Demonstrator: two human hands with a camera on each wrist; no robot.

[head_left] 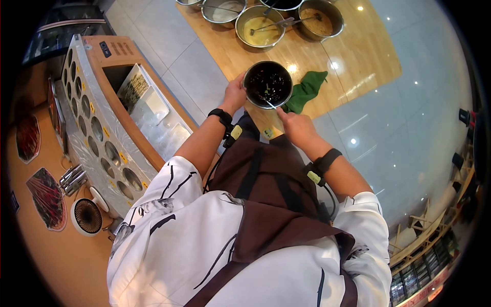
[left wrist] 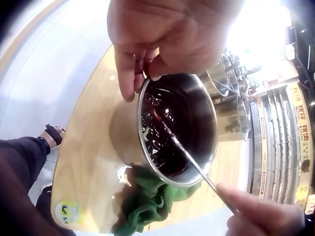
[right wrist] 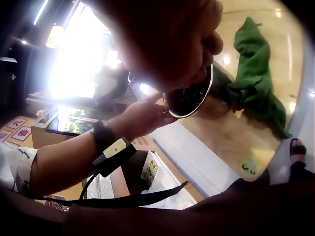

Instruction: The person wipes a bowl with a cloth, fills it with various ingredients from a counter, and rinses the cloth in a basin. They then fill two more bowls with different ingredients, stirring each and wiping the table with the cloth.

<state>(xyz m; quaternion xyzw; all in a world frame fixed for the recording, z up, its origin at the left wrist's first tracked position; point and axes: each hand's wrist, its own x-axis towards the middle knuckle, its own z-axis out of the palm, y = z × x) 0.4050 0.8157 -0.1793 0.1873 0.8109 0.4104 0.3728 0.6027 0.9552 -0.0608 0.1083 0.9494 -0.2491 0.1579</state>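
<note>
A round metal pot (head_left: 245,77) with dark, glossy liquid (left wrist: 165,130) in it is at the near side of the wooden table. My left hand (head_left: 235,93) grips the pot's rim, thumb and fingers on either side of the wall in the left wrist view. The pot leans to one side there. My right hand (head_left: 298,128) pinches the thin metal handle of a utensil (left wrist: 197,169), whose lower end dips into the dark liquid and is hidden. A crumpled green cloth (head_left: 308,92) lies beside the pot on the table.
Several metal pots stand at the table's far end, one with yellow contents (head_left: 258,31) and one with brown contents (head_left: 317,23), utensils inside. To the left is a counter (head_left: 97,112) with round openings and an open compartment (head_left: 153,110). A round sticker (left wrist: 69,212) marks the table's corner.
</note>
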